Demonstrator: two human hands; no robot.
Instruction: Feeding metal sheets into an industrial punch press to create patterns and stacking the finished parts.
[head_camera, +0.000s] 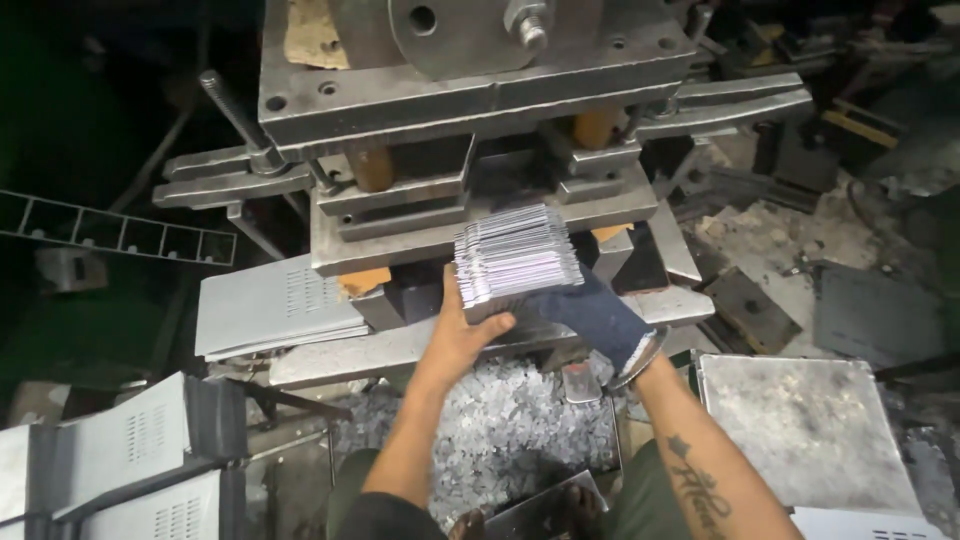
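Your left hand (462, 335) is bare, thumb hooked over the near edge of a stack of thin metal blanks (517, 256) and fingers tucked underneath, gripping it from the seven o'clock side; your right hand (598, 315), in a dark knitted glove, is hidden under the stack's five o'clock corner, so I cannot tell how its fingers lie, only that it props the load. The stack sits at mid-frame, right against the front of the press die (470, 190) at twelve o'clock. Judged from here, the bare hand is the weak point: those sheets look sharp-edged and slick, fanned slightly, and a tilt could let them slide and slice your thumb, or spill into the heap of pale punched scrap (500, 440) at six o'clock. Both hands sit close to the die opening, a pinch risk if the ram drops. The press is heavy grey steel, scuffed and oily; perforated sheet panels (265, 305) lie flat at nine o'clock, a dull plate (800, 425) at four o'clock.
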